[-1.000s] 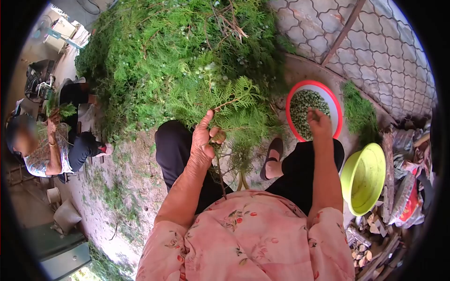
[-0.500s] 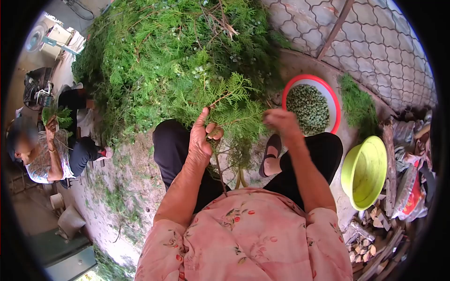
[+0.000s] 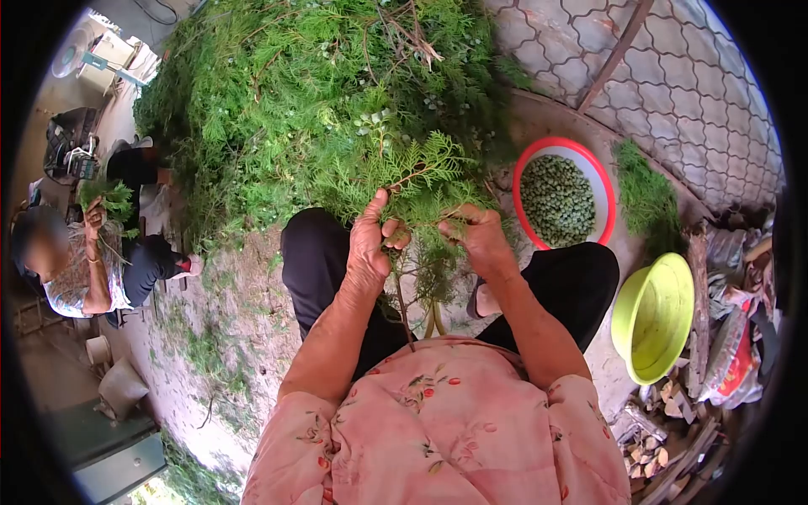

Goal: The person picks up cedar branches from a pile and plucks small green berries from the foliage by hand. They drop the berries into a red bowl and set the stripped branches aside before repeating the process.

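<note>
A co-worker point(image 3: 99, 282) is raising a sprig point(image 3: 118, 199); beside the heap point(image 3: 269, 126), the left hand point(image 3: 370, 237) is gripping a branch point(image 3: 410, 178); the right hand point(image 3: 484, 240) is touching its foliage, grip unclear; a bowl point(image 3: 603, 202) is holding green cones point(image 3: 555, 202) near a yellow basin point(image 3: 658, 324).

The floor point(image 3: 268, 326) carries heaped green branches point(image 3: 278, 118) and a red-rimmed basin point(image 3: 603, 204).

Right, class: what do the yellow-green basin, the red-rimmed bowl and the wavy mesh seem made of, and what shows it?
Yellow-green basin: probably plastic, smooth and evenly coloured.
Red-rimmed bowl: likely plastic too, given its smooth, pale inner wall, though enamel is possible.
Wavy mesh: seemingly metal, dull and dark, judging by its thin, crimped strands.
</note>
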### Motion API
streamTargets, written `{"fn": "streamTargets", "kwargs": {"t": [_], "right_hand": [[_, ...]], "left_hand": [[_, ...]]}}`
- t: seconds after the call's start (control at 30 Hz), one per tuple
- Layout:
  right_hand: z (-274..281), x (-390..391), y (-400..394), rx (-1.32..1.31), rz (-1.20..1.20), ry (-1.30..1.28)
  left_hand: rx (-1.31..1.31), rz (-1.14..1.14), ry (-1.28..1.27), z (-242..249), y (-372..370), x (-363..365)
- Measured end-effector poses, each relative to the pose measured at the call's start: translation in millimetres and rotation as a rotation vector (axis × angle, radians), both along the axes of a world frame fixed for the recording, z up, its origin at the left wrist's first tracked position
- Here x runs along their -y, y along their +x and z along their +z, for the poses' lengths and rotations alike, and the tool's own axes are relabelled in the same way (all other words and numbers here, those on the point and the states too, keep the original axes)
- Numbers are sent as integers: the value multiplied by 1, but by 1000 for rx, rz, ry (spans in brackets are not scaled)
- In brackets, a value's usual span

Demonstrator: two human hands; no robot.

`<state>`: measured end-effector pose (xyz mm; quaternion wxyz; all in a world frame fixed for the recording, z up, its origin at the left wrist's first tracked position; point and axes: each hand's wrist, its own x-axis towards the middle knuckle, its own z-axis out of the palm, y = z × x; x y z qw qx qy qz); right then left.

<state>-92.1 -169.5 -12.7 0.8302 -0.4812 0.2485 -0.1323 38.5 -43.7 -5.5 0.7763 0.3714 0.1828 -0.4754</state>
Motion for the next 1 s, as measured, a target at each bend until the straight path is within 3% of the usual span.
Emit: {"fn": "streamTargets", "kwargs": {"t": [0.07, 0.1, 0.17, 0.23, 0.43, 0.47, 0.53, 0.57, 0.6, 0.67, 0.8, 0.87, 0.9, 0.97, 1.0], "right_hand": [[4, -2, -2, -101, -33, -412], [6, 0, -4, -101, -32, -412], [6, 13, -15, -281, -173, -926], [-10, 46, -29, -205, -259, -1076], [-32, 148, -77, -474, -535, -1606], [-35, 156, -83, -473, -535, -1608], [-25, 162, -87, -790, -695, -1649], [-30, 168, -92, -703, -679, -1706], [-26, 162, -90, -705, -679, -1706], [-13, 134, -82, -464, -446, -1289], [18, 58, -66, -373, 72, -488], [24, 29, -58, -383, 306, -414], [21, 16, -52, -384, 300, -414], [8, -3, -41, -348, 166, -35], [5, -5, -37, -348, 163, -36]], "left_hand": [[3, -4, 0, 2, -4, 2], [7, -7, 0, 3, -5, 3], [32, 20, 38, 2, -1, 0], [82, 20, 50, 3, 3, -5], [33, 64, 45, 13, -1, 0], [-5, 107, 72, 14, 0, 0], [2, 86, 27, 9, 2, -2], [-2, 93, -37, 7, 3, -2], [-7, 98, -100, 6, 3, -1], [-39, 133, -122, 4, 5, 2], [-94, 213, -240, -7, 9, 4], [-112, 186, -269, -18, 13, 2], [-75, 190, -254, -17, 11, 3], [-52, 193, -245, -12, 9, 3], [-52, 191, -246, -10, 8, 3]]}}
